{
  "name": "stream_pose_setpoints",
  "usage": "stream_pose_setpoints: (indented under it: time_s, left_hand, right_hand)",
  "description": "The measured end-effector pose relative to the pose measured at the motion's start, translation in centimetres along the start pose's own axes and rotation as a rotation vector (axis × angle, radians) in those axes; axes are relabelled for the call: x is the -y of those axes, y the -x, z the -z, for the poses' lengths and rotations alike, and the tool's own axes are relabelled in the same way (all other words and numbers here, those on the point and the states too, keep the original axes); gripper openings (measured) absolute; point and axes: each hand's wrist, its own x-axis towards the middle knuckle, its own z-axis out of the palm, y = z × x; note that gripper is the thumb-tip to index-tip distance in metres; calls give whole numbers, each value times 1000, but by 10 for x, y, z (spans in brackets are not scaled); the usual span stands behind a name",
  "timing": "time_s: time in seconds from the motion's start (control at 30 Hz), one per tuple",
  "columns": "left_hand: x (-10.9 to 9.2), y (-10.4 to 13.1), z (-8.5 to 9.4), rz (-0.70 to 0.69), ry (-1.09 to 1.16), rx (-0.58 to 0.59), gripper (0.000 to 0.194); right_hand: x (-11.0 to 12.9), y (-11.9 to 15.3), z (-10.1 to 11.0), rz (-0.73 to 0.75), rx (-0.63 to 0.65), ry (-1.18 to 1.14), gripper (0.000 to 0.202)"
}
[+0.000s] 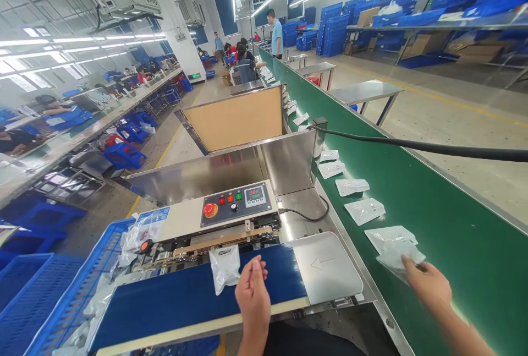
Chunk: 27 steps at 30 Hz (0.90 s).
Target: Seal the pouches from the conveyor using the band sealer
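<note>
My left hand point(253, 295) hovers over the dark blue belt point(181, 292) of a band sealing machine point(231, 204). Its fingers are curled in with the thumb against them, and nothing shows in them. Just left of those fingers, a white plastic pouch point(226, 269) hangs with its top edge at the sealer's band. My right hand point(429, 285) pinches the near edge of another white pouch point(398, 256) over the green conveyor. That pouch partly overlaps a pouch point(390, 235) lying behind it.
Several more pouches point(365, 211) lie in a row along the green conveyor point(454, 246). A metal plate with an arrow point(330, 270) adjoins the blue belt. Filled pouches sit in a blue basket point(70, 290) at left. A black cable point(433, 148) crosses above the conveyor.
</note>
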Motion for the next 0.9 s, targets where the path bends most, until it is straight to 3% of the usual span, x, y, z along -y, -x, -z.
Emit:
stream_pose_setpoints:
  time_s: [0.07,0.17,0.27,0.33,0.4,0.47,0.6,0.67,0.77,0.9]
  left_hand:
    - [-9,8,-25,-93,-41,165,59]
    - [-25,20,-61,-259,-107,440,44]
    - [-39,29,-88,-322,-124,642,46]
    - [-42,32,-96,-295,-135,685,48]
    - [-38,30,-97,-238,-155,639,54]
    - [-27,25,-93,-191,-172,562,58]
    - [0,6,-85,-146,-257,423,53]
    - [12,-5,-82,-34,-236,334,49]
    - [23,-22,-74,155,-133,226,45]
    - [26,-39,-47,205,-102,130,51]
  right_hand:
    - [25,29,5,84,24,-104,35]
    - [67,79,9,385,123,-244,50]
    - [100,124,8,619,443,-400,50]
    - [113,144,5,647,698,-530,49]
    - [118,153,0,592,905,-641,56]
    - [118,154,-8,525,990,-668,59]
    - [121,144,-33,425,833,-514,60]
    - [130,141,-50,376,789,-442,57]
    - [149,148,-77,348,824,-381,51]
    - [173,179,-108,359,921,-343,48]
